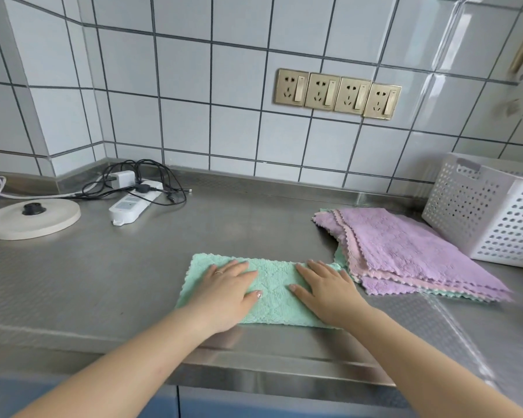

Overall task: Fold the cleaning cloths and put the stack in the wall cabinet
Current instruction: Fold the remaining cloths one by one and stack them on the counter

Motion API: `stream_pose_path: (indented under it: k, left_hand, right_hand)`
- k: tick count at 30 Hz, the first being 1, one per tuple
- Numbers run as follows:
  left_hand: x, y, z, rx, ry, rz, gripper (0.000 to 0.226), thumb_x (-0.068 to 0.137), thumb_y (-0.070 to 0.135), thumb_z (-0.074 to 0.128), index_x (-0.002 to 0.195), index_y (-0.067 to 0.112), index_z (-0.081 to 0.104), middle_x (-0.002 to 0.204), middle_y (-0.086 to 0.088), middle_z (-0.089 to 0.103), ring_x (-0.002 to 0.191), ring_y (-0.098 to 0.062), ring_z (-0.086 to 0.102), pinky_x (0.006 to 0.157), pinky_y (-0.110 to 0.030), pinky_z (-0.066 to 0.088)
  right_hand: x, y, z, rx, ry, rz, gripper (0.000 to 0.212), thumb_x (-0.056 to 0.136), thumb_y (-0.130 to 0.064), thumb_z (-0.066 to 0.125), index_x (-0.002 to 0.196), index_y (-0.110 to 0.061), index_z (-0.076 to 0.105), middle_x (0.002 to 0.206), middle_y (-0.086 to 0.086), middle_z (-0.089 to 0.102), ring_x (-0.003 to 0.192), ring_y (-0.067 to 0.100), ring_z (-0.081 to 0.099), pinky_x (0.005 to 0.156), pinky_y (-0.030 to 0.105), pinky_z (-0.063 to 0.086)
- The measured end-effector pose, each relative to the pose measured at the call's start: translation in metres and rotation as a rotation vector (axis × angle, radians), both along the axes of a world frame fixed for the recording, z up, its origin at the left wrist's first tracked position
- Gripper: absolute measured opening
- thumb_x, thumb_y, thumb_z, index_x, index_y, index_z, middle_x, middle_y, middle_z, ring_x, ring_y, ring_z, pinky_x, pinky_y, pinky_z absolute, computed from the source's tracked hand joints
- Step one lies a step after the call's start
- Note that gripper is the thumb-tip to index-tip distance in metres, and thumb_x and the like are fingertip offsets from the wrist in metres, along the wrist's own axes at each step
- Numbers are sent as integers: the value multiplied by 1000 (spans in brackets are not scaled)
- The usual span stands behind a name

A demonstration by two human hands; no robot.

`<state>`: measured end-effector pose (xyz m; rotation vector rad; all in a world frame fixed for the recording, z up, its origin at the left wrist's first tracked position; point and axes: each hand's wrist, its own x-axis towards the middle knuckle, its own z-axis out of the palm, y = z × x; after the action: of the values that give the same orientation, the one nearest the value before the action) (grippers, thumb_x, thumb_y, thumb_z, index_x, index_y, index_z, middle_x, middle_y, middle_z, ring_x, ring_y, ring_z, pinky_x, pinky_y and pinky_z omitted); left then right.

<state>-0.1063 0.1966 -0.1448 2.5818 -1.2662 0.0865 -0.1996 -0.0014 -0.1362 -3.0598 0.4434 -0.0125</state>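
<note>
A green cleaning cloth [274,282], folded into a long rectangle, lies flat on the steel counter [103,282] near its front edge. My left hand [227,292] rests palm down on the cloth's left half, fingers spread. My right hand [329,292] presses flat on its right half. Neither hand grips anything. To the right lies a loose pile of unfolded cloths [411,251], purple on top with pink and green edges showing beneath. No wall cabinet is in view.
A white perforated basket [489,212] stands at the right, behind the pile. A white power strip [133,203] with black cables and a round kettle base [31,218] sit at the back left. Four gold wall sockets [337,93] are on the tiled wall.
</note>
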Motion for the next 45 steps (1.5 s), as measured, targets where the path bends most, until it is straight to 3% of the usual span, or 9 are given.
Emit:
stream_pose_path:
  k: [3,6,13,20,29,33,37,41,45]
  left_hand:
    - [-16,4,9,-197,6,-168,43,87,49,41,119,28,60,127,11,55,122,-9,46,108,-27,29]
    - [-29,7,11,-137,-58,-273,37,87,49,46,115,32,64,115,13,60,110,-8,50,99,-25,34]
    - [-29,18,6,-139,-292,-333,15,65,33,61,74,39,71,71,19,64,61,-3,61,62,-19,48]
    - [-13,58,4,-110,-359,-286,10,71,31,61,78,36,66,79,20,65,67,-3,61,79,-23,27]
    - [16,77,16,48,-209,-292,22,89,30,50,105,33,64,112,19,62,102,-7,60,91,-24,35]
    - [-3,91,16,51,-55,-384,62,80,44,20,139,34,39,145,26,27,131,20,15,113,-15,9]
    - [-26,103,6,243,-67,-488,72,80,47,33,145,35,6,153,21,-4,139,10,-12,117,-21,-9]
    - [-25,105,-10,177,-308,-505,86,70,38,44,147,33,7,155,9,14,144,-4,8,115,-29,3]
    - [-26,99,-16,10,-278,-489,69,69,27,42,139,30,40,146,9,37,136,-3,31,114,-28,12]
  right_hand:
    - [9,6,9,31,-124,132,45,96,-39,41,140,-30,39,150,-9,34,140,12,29,115,38,17]
    - [19,20,16,110,-146,254,37,95,-14,40,126,-26,56,137,-9,51,126,14,46,106,29,25]
    - [19,23,22,64,-31,255,44,91,-7,38,123,-30,59,130,-5,53,116,22,52,95,30,37]
    - [-9,30,25,93,-44,262,35,93,-16,42,119,-27,64,119,-2,57,107,23,57,90,28,43]
    - [-43,42,24,86,-141,467,26,90,-23,52,108,-21,70,104,-3,65,91,20,61,78,25,44]
    - [-64,22,19,53,-157,619,43,91,-45,44,124,-24,61,129,-2,59,114,17,57,97,38,46]
    - [-87,12,10,-39,-86,752,71,87,-65,39,145,-24,35,153,0,33,140,14,32,114,38,29]
    - [-94,5,2,-302,-50,808,90,80,-76,37,150,-23,17,156,4,24,142,19,28,114,41,21]
    - [-92,11,-6,-237,-223,786,62,89,-58,42,140,-23,41,144,2,46,135,17,41,110,45,33]
